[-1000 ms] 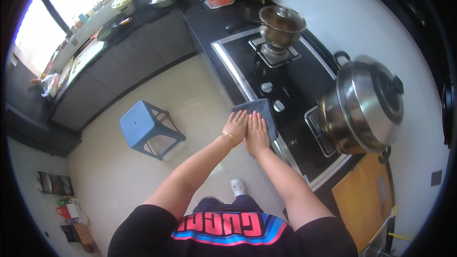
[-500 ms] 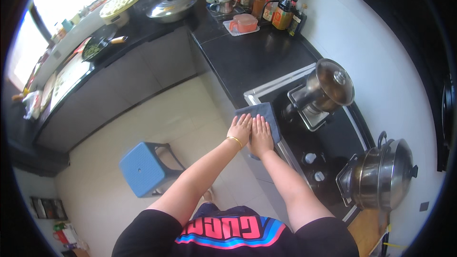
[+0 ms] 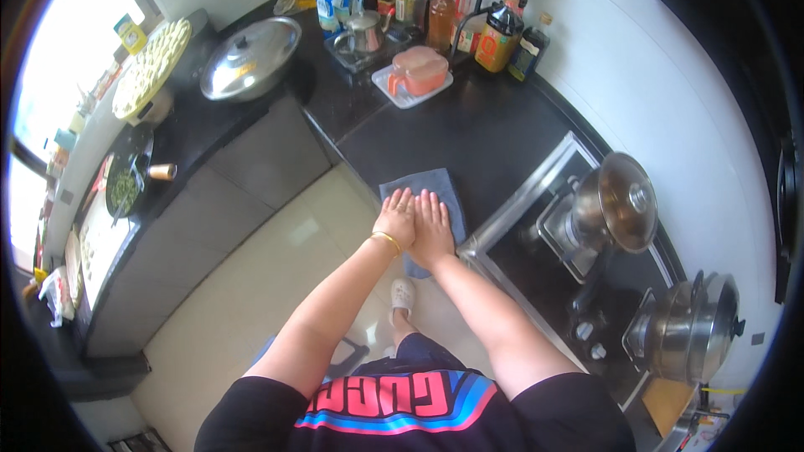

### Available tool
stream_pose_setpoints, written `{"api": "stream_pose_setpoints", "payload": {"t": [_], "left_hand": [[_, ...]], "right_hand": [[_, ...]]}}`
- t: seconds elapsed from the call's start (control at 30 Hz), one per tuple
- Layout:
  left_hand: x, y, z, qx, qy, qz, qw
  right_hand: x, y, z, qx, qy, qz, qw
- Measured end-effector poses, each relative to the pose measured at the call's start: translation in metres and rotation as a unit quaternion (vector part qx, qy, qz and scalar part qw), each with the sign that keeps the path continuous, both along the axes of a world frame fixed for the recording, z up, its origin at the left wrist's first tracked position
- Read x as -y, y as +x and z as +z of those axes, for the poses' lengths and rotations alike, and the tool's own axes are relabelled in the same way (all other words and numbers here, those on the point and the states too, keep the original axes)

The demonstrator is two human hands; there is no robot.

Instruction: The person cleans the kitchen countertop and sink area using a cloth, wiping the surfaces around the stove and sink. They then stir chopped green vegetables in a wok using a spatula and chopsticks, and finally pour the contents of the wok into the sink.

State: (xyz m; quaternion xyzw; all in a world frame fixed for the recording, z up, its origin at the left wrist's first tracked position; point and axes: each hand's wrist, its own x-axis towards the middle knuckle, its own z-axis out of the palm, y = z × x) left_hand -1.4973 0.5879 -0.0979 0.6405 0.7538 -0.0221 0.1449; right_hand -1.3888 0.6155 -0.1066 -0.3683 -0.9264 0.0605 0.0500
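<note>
A grey-blue cloth (image 3: 429,187) lies flat on the front edge of the black countertop (image 3: 469,138), with a corner hanging over the edge. My left hand (image 3: 396,218) and my right hand (image 3: 432,228) press side by side on the cloth, palms down and fingers together. A gold bracelet sits on my left wrist. The cloth lies just left of the steel-framed stove (image 3: 544,259).
A lidded small pot (image 3: 615,201) and a large steel pot (image 3: 691,326) stand on the stove. Bottles (image 3: 444,12), a pink lidded container on a white tray (image 3: 416,73), a domed lid (image 3: 249,46) and a tray of dumplings (image 3: 151,54) fill the counters. Tiled floor lies below.
Both hands slid the cloth leftward along the counter edge, off the stove front and onto the black countertop. The view swung left with them; the blue stool has almost left the picture.
</note>
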Motion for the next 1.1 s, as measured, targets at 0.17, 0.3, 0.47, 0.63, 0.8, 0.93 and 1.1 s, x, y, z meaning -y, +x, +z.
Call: {"api": "stream_pose_setpoints", "payload": {"t": [0.17, 0.3, 0.47, 0.63, 0.8, 0.93, 1.1], "left_hand": [[-0.033, -0.088, 0.007, 0.006, 0.001, 0.057, 0.998], [-0.061, -0.155, 0.001, -0.012, 0.002, 0.078, 0.997], [-0.081, -0.196, -0.024, -0.119, 0.022, -0.083, 0.989], [-0.088, -0.13, -0.008, -0.001, 0.072, -0.227, 0.971], [-0.153, -0.084, -0.006, 0.094, 0.118, -0.271, 0.95], [-0.243, -0.059, -0.005, 0.045, 0.111, -0.332, 0.936], [-0.352, 0.002, 0.006, -0.062, 0.021, -0.372, 0.926]], "right_hand": [[-0.047, -0.095, -0.005, 0.03, 0.015, 0.036, 0.999], [-0.081, -0.156, -0.001, -0.066, -0.05, 0.063, 0.995], [-0.099, -0.173, -0.011, -0.144, -0.037, 0.035, 0.988], [-0.066, -0.099, 0.0, -0.168, -0.083, -0.101, 0.977], [-0.106, -0.072, 0.01, -0.116, -0.028, -0.25, 0.961], [-0.178, -0.058, 0.002, -0.102, 0.021, -0.333, 0.937], [-0.276, -0.01, -0.01, -0.065, 0.045, -0.387, 0.919]]}}
